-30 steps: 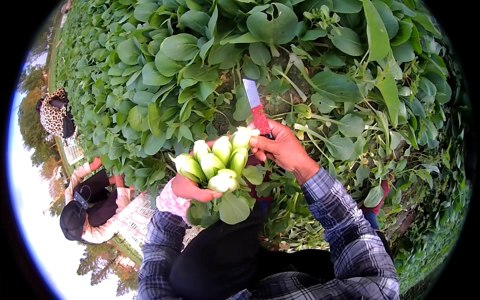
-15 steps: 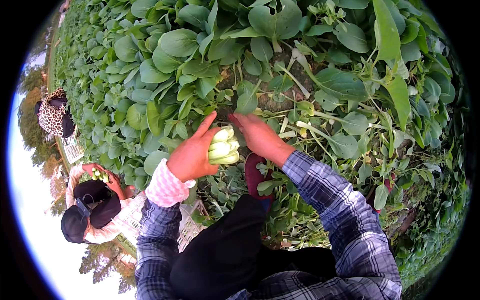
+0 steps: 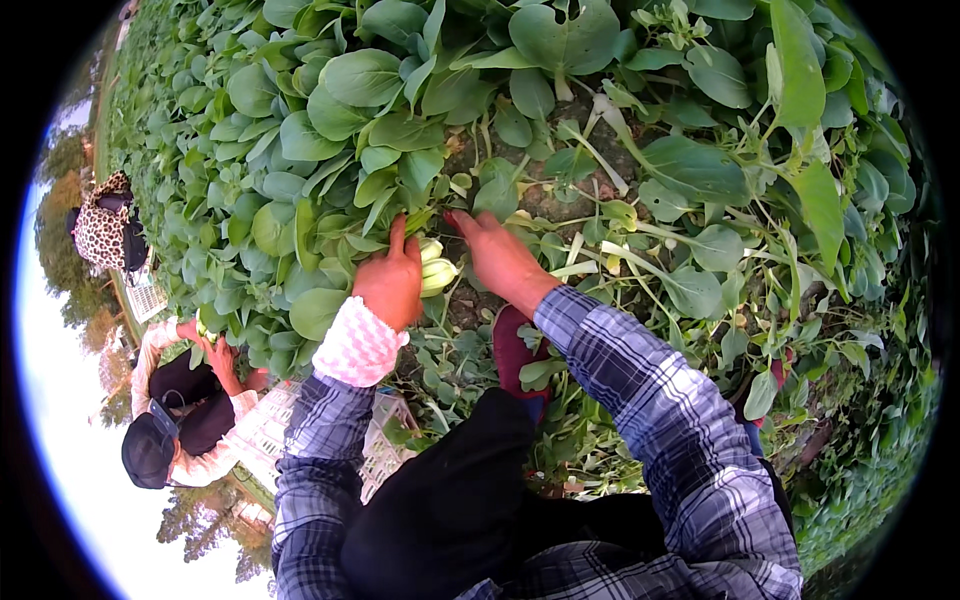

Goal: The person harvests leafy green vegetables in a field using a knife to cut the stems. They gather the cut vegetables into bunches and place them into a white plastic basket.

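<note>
My left hand, with a pink-and-white checked cuff at the wrist, is closed around several pale-stemmed bok choy. Its index finger points out toward leaves at the edge of the uncut plants. Just right of it, my right hand reaches down with its fingers drawn together. Something small and dark red shows at those fingertips, but I cannot make out what it is. Bare soil and loose leaves lie around both hands.
Cut stems and scattered leaves cover the ground to the right. My dark red shoe stands just below my hands. A white slatted crate is beside my left forearm. A co-worker crouches at the left; another person is farther off.
My left hand has turned and moved slightly up toward the plants with the bok choy, which now show less. My right hand has shifted a little left and up.
</note>
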### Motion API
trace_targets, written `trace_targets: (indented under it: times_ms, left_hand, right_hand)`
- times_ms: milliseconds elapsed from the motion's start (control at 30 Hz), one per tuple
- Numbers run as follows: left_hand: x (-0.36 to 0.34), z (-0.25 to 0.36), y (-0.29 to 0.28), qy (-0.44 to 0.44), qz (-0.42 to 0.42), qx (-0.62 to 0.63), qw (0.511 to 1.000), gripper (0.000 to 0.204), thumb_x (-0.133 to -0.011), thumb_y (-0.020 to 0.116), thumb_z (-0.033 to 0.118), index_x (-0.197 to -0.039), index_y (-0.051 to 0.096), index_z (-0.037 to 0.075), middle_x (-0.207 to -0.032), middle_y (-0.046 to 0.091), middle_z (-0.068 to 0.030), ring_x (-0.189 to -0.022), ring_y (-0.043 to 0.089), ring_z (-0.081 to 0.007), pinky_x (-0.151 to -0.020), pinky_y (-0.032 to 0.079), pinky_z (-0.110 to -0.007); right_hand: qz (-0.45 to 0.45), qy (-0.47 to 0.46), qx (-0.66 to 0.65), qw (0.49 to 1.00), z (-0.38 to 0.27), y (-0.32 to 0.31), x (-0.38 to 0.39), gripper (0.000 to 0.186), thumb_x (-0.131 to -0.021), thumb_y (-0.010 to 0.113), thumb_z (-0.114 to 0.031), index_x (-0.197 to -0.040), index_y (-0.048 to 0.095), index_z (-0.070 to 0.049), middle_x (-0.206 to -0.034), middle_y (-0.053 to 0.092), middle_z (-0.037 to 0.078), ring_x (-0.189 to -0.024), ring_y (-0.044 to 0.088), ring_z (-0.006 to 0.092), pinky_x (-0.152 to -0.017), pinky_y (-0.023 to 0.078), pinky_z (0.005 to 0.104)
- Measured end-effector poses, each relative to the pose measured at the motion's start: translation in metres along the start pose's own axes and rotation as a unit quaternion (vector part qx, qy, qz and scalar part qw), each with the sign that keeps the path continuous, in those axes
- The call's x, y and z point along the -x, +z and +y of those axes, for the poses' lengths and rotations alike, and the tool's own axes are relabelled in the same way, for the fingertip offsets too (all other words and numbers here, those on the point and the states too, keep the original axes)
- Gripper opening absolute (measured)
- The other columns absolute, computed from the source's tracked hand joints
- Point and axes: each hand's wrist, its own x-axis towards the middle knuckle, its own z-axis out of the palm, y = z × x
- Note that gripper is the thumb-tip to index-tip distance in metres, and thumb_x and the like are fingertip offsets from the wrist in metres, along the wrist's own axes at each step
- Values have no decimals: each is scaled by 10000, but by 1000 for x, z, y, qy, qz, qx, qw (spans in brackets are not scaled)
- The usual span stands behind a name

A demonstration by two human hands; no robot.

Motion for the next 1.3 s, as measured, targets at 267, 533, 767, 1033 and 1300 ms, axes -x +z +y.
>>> trace_targets:
  times_ms: [267,533,767,1033,1300]
  left_hand:
    - [-3,-13,40,52,117,-59,990,560,-656,644,19,-1193,504,-55,-1310,462,-154,-839,637,-320,-694,550,-387]
    - [1,-12,27,42,60,38,997,581,-659,629,11,-1214,474,-61,-1331,445,-166,-908,626,-333,-716,546,-413]
    - [16,-17,14,42,50,120,991,693,-622,685,80,-1261,439,-28,-1374,413,-145,-941,608,-351,-737,536,-436]
    - [76,-29,4,211,113,412,879,799,-599,742,85,-1327,419,24,-1408,370,-121,-1211,484,-313,-989,429,-356]
    - [125,-26,2,224,-6,730,646,934,-585,783,28,-1414,353,36,-1395,413,-89,-1261,416,-172,-1057,310,-320]
  right_hand:
    - [-24,-8,96,995,-12,-4,-9,461,-818,467,5,-1278,462,-20,-1011,557,237,-796,648,370,-667,542,416]
    - [-69,40,69,994,-11,-7,-7,557,-783,486,28,-1331,433,-54,-1015,562,252,-849,625,410,-726,517,453]
    - [8,27,-73,997,14,19,-1,467,-818,584,-59,-1276,497,-41,-926,602,198,-813,636,335,-679,506,392]
    - [-28,158,-586,795,-33,-20,43,415,-829,709,-150,-1213,571,-76,-834,569,-19,-620,477,21,-462,314,185]
    - [29,114,-483,868,-64,-55,75,284,-881,654,-162,-1146,610,-74,-734,583,-19,-560,421,17,-482,311,169]
